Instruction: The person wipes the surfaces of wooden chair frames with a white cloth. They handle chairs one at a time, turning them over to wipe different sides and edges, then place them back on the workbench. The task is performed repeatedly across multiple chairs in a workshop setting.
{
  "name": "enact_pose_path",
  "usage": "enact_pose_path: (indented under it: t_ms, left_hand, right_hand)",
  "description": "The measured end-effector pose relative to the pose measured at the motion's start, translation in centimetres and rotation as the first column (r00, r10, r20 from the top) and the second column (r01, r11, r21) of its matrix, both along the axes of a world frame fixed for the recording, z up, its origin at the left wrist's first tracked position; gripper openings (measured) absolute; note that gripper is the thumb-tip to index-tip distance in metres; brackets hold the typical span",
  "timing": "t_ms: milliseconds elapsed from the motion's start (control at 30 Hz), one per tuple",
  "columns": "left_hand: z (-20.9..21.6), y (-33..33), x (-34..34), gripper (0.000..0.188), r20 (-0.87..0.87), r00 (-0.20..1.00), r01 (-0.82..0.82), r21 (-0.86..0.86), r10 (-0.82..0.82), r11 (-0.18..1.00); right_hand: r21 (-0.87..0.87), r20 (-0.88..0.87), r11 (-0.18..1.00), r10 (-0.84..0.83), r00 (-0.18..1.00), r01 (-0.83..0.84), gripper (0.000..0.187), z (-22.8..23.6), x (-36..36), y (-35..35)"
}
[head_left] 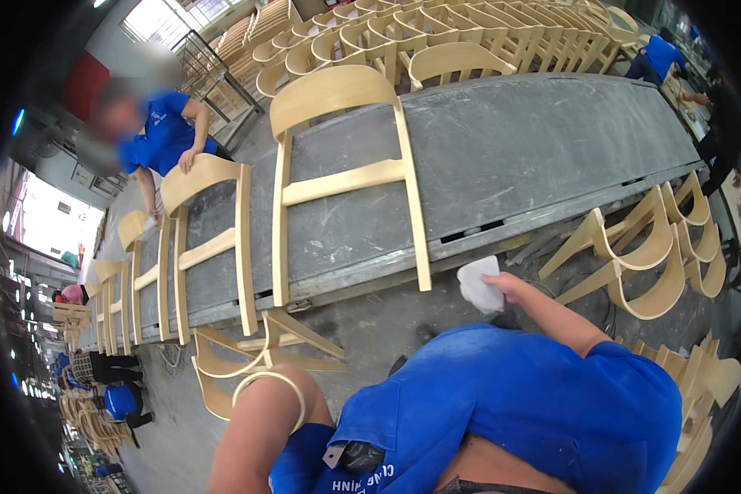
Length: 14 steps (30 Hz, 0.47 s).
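Observation:
My right hand (509,286) is closed on a folded white cloth or pad (479,285), off the near edge of the grey table. My left arm (263,424) is bent at the lower left, with a pale ring-shaped band (300,393) around it near the elbow. The left hand itself is out of the picture. In front of me, a light wooden chair-back frame (346,185) lies on the table. It has a curved top rail, two legs and a crossbar, and its leg ends reach past the near edge. Neither hand touches it.
More frames (210,243) lie along the grey table (543,140) to the left, where a co-worker in blue (169,132) handles one. Curved wooden frames stand below the table at right (646,255) and left (222,362). Many stacked frames (436,37) fill the far side.

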<state>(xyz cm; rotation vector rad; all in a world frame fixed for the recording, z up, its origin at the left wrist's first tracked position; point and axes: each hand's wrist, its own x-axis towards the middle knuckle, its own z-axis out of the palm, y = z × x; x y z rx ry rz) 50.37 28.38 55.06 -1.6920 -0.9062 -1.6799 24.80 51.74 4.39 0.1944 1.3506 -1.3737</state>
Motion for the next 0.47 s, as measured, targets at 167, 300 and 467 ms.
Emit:
enact_pose_path:
  t_ms: [167, 300, 467]
  left_hand:
    - [-1.3, -5.9, -0.5, 0.02, 0.252, 0.853, -0.31, -0.46, 0.457, 0.832]
    - [-4.7, -3.9, -3.5, 0.03, 0.415, 0.767, -0.176, -0.598, 0.49, 0.782]
    - [-6.6, -3.4, -8.8, 0.036, 0.584, 0.81, 0.404, -0.482, -0.059, 0.777]
  right_hand:
    - [-0.219, 0.119, 0.974, 0.091, 0.989, -0.064, 0.045, 1.3, 1.8, -9.2]
    - [-0.148, 0.048, 0.963, 0.232, 0.971, -0.223, 0.046, 0.1, 2.2, -13.3]
    - [-0.395, 0.105, 0.861, 0.389, 0.915, -0.32, 0.063, 1.0, -0.5, -15.4]
